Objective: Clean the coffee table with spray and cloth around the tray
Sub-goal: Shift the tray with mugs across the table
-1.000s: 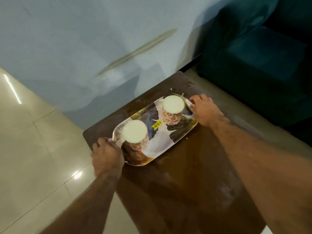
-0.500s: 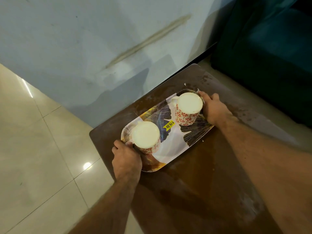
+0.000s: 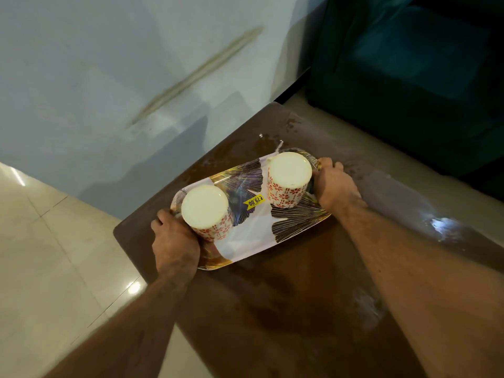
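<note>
A white tray (image 3: 245, 236) with dark leaf prints and a yellow price sticker sits over the far end of the dark brown coffee table (image 3: 286, 296). Two upside-down cups with red flower patterns stand on it, the left cup (image 3: 207, 214) and the right cup (image 3: 289, 181). My left hand (image 3: 174, 244) grips the tray's left end and my right hand (image 3: 334, 184) grips its right end. Whether the tray touches the table I cannot tell. No spray bottle or cloth is in view.
Wet smears and a bright glare patch (image 3: 441, 225) mark the table's right side. A pale wall (image 3: 136, 77) rises behind the table. A dark teal sofa (image 3: 409, 77) stands at the upper right. Glossy cream floor tiles (image 3: 54, 255) lie to the left.
Both hands have kept their hold on the tray's ends, and the tray with its cups has come nearer to me and looms larger. The view has shifted slightly.
</note>
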